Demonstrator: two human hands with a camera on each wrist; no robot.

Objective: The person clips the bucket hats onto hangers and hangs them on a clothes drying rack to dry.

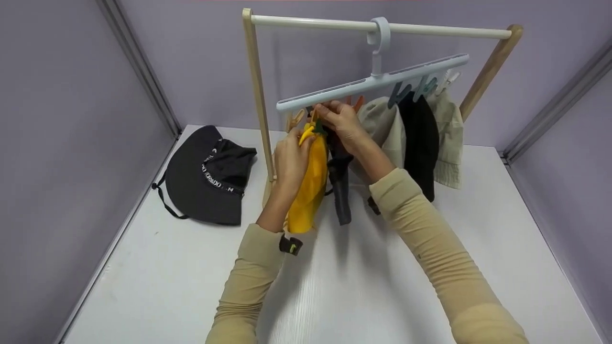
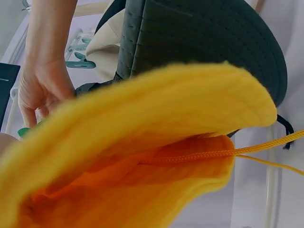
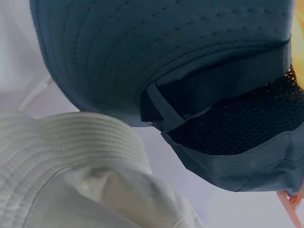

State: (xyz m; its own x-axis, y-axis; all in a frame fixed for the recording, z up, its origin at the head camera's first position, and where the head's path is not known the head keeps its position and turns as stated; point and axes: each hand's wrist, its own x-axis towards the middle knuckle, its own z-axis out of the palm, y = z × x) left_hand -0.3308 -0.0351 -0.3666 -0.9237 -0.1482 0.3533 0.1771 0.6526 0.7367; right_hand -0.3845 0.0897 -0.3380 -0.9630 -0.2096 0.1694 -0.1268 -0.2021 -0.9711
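Observation:
My left hand [image 1: 291, 155] grips the top of a yellow hat [image 1: 306, 196], which hangs folded below one end of the pale blue hanger [image 1: 334, 93]. In the left wrist view the yellow hat [image 2: 180, 104] gapes, with a yellow cord [image 2: 266, 145] trailing out. Just under the hanger, my right hand [image 1: 344, 125] pinches a small orange clothespin [image 1: 314, 116] at the hat's upper edge; the fingers partly hide it. Right beside it hangs a dark hat [image 1: 340, 191], whose mesh lining [image 3: 232, 123] shows in the right wrist view.
Further along the hanger, clothespins hold a grey hat [image 1: 382, 119], a black hat [image 1: 421, 143] and a beige hat [image 1: 448, 138]. A spare tan clothespin [image 1: 295, 119] hangs at the near end. A wooden stand [image 1: 258, 91] carries the hanger. A black brimmed cap [image 1: 205, 177] lies left on the white table.

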